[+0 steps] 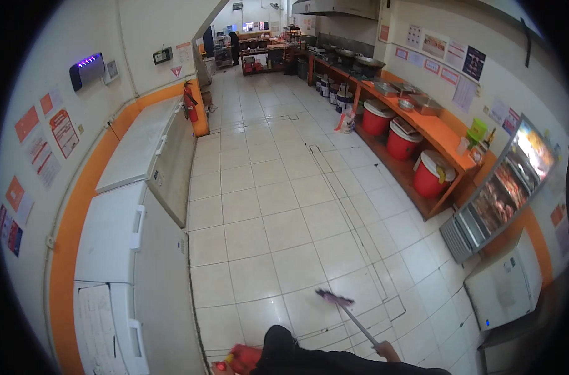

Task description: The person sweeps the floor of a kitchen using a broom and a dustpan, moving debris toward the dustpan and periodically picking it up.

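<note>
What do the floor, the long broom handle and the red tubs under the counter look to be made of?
Floor: glazed ceramic tile, judging by the pale glossy squares with grout lines. Broom handle: likely metal, thin, grey and slightly shiny; the right hand holds it. Red tubs: probably plastic, with smooth uniform colour and white lids.

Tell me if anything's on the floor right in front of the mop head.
Nothing visible. The mop head rests on bare white tile floor, its handle held by the right hand. The chest freezers and red buckets stand well aside.

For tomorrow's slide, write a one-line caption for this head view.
Right hand grips a long-handled broom over the white tiled kitchen floor, chest freezers alongside.
</note>
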The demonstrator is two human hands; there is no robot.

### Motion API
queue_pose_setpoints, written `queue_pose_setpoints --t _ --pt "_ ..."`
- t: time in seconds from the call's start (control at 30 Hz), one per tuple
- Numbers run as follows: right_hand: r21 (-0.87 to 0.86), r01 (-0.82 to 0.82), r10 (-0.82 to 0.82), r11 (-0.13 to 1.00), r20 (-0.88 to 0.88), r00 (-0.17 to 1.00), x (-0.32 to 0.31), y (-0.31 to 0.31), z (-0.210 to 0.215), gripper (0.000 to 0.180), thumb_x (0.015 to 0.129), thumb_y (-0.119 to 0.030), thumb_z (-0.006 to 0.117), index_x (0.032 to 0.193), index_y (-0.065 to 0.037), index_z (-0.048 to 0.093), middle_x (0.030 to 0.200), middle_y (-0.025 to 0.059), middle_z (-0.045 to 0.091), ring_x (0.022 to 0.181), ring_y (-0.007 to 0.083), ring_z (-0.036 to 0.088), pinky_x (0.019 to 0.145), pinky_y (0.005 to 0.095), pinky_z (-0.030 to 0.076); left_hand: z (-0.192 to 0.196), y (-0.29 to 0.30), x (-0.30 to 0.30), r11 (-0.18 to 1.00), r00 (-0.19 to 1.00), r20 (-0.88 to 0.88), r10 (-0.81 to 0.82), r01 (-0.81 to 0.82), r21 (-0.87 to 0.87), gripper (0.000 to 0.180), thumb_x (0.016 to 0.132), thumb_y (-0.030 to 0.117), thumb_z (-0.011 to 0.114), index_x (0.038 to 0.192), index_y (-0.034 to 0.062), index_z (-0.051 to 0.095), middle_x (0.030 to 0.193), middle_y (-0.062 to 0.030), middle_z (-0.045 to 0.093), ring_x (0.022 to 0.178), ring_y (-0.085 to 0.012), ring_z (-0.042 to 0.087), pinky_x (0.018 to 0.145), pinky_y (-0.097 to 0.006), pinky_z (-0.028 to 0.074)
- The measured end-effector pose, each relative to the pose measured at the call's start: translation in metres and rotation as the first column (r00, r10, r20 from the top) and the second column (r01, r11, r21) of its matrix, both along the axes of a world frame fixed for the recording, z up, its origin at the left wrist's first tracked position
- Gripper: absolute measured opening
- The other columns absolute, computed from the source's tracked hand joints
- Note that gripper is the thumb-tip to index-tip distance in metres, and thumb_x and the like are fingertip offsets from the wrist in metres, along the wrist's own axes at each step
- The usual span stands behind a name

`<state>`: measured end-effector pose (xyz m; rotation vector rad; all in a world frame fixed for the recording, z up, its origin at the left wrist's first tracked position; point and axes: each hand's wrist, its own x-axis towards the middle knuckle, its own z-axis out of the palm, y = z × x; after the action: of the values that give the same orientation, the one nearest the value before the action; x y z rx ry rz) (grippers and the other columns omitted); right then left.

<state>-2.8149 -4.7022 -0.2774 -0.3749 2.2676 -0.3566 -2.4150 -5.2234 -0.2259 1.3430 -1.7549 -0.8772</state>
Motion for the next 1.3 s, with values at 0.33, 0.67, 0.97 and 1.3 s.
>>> queue_pose_setpoints --t 0.33,0.67,0.97,1.3 --pt "-0.063 0.651 -0.633 0.757 0.176 0.753 -0.301 -0.423 0.006 0.031 0.070 -0.026 0.065 0.062 0.003 0.057 0.053 0.0110 0.053 0.042 0.0182 0.050 0.037 0.0313 0.041 -0.100 -0.308 -0.205 0.812 0.833 -0.054 0.551 -0.550 -0.194 0.026 0.079 0.017 0.058 0.093 -0.0028 0.047 0.071 -0.0111 0.051 0.060 -0.0229 0.048 0.055 -0.036 0.041" --pt "0.016 0.748 -0.736 0.663 0.192 0.649 -0.450 -0.645 0.037 0.030 0.068 -0.024 0.063 0.068 0.005 0.058 0.060 0.0127 0.059 0.047 0.0199 0.056 0.044 0.0331 0.049 -0.067 -0.593 -0.505 0.837 0.835 -0.105 0.541 -0.546 -0.034 0.022 0.071 0.011 0.061 0.080 0.0006 0.044 0.070 -0.0117 0.052 0.058 -0.0210 0.050 0.055 -0.035 0.043" --pt "0.133 0.833 -0.828 0.537 0.274 0.490 -0.646 -0.824 -0.041 0.018 0.070 -0.016 0.060 0.063 -0.001 0.055 0.051 0.0061 0.048 0.045 0.0166 0.051 0.037 0.0349 0.041 -0.061 -0.801 -0.687 0.908 0.885 -0.209 0.416 -0.418 0.036 0.017 0.071 0.003 0.060 0.077 0.0012 0.044 0.064 -0.0081 0.051 0.056 -0.0152 0.049 0.049 -0.031 0.043" --pt "-0.047 0.852 -0.729 0.521 0.494 0.473 -0.983 -1.084 0.002 0.019 0.073 -0.015 0.058 0.062 -0.003 0.049 0.047 0.0026 0.043 0.034 0.0135 0.040 0.029 0.0290 0.031 0.006 -0.965 -0.926 0.805 0.818 -0.065 0.572 -0.575 -0.145 0.019 0.066 0.003 0.064 0.070 0.0003 0.046 0.069 -0.0111 0.050 0.061 -0.0201 0.047 0.060 -0.035 0.041"
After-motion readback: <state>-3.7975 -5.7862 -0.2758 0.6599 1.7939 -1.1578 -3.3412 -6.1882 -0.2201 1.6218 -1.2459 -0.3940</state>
